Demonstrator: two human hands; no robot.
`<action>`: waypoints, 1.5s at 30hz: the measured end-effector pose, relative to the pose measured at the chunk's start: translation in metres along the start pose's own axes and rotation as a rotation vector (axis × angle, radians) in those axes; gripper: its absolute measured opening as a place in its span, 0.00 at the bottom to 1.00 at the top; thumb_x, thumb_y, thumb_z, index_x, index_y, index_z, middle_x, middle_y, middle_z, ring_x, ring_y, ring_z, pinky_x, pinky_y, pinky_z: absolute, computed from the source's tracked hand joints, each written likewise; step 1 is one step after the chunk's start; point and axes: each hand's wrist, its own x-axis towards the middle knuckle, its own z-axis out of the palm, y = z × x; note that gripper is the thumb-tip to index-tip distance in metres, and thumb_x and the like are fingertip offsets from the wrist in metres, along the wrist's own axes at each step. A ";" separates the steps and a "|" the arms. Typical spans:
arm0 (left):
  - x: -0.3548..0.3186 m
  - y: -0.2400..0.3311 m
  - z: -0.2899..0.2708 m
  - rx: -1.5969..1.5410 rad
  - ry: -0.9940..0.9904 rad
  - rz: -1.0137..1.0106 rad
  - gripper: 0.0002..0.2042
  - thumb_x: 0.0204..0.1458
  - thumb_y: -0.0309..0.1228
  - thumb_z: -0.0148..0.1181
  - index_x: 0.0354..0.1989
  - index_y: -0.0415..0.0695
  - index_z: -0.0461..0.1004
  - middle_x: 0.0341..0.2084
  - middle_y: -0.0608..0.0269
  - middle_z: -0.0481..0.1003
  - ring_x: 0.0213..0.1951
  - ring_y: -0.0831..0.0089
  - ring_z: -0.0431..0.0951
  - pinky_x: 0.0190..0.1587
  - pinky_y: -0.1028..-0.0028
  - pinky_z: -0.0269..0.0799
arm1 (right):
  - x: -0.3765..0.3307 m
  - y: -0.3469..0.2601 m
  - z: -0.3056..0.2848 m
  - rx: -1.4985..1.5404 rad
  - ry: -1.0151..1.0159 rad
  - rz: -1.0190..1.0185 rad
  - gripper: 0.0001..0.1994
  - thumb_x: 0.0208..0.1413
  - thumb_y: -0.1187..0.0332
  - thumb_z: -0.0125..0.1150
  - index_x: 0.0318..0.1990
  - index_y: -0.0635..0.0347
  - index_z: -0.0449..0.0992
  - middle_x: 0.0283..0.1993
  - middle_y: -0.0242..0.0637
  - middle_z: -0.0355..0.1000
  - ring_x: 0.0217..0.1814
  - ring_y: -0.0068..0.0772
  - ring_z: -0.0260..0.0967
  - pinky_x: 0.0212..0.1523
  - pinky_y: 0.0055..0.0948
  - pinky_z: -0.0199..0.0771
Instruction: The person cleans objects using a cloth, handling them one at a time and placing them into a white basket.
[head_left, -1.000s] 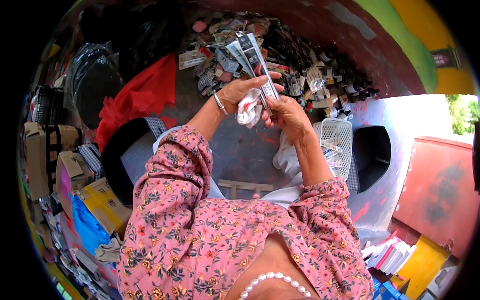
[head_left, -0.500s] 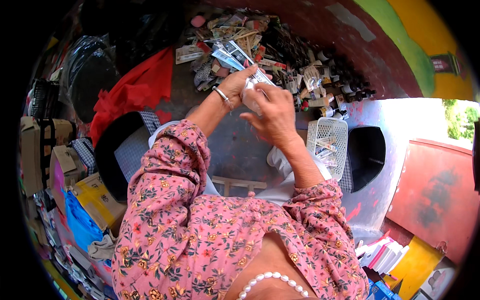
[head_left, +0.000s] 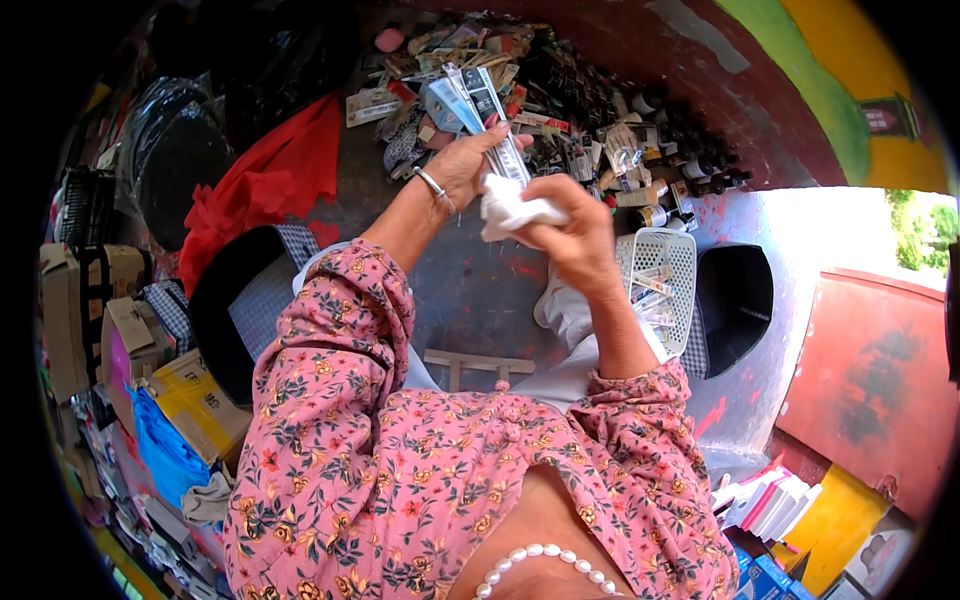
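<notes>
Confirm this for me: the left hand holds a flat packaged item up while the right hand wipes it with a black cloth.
Not quite. In the head view the cloth in the right hand is white, not black. The rest stands: the left hand holds the flat packaged item up while the right hand presses the cloth against it.

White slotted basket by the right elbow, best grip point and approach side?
Likely the long near rim of the white basket, taken from above. It lies open side up with small packets inside, and its slotted walls look thin. The right hand with the white cloth is nearest.
</notes>
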 end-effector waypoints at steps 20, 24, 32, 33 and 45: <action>-0.038 -0.011 0.039 0.340 -0.299 -0.272 0.08 0.51 0.32 0.53 0.31 0.38 0.67 0.13 0.66 0.67 0.13 0.80 0.67 0.16 0.81 0.64 | 0.040 0.038 -0.113 -0.699 0.936 -0.017 0.10 0.40 0.72 0.58 0.33 0.59 0.75 0.25 0.39 0.73 0.28 0.32 0.70 0.33 0.30 0.70; -0.031 -0.012 0.039 0.360 -0.272 -0.287 0.08 0.50 0.31 0.53 0.30 0.38 0.67 0.13 0.66 0.67 0.13 0.80 0.67 0.15 0.80 0.64 | 0.028 0.010 -0.075 -0.549 0.613 -0.279 0.11 0.39 0.73 0.60 0.34 0.56 0.74 0.33 0.36 0.71 0.33 0.31 0.70 0.34 0.27 0.71; -0.041 -0.007 0.047 0.615 -0.359 -0.247 0.09 0.51 0.31 0.53 0.31 0.36 0.68 0.12 0.65 0.67 0.12 0.80 0.67 0.15 0.81 0.63 | 0.042 0.044 -0.089 -0.892 0.517 -0.130 0.08 0.39 0.73 0.55 0.31 0.51 0.74 0.33 0.39 0.66 0.32 0.42 0.67 0.32 0.36 0.68; -0.040 -0.008 0.045 0.567 -0.308 -0.264 0.10 0.51 0.32 0.53 0.32 0.35 0.68 0.12 0.66 0.67 0.12 0.80 0.67 0.15 0.81 0.63 | 0.040 0.044 -0.100 -0.840 0.633 -0.119 0.08 0.39 0.73 0.55 0.31 0.52 0.74 0.32 0.41 0.67 0.32 0.43 0.67 0.32 0.37 0.68; -0.024 -0.016 0.026 0.145 -0.302 -0.237 0.20 0.57 0.47 0.39 0.46 0.43 0.64 0.17 0.69 0.64 0.16 0.83 0.64 0.19 0.81 0.64 | 0.032 0.010 -0.048 -0.329 0.660 -0.172 0.09 0.39 0.74 0.57 0.33 0.58 0.75 0.33 0.39 0.69 0.33 0.35 0.68 0.36 0.28 0.67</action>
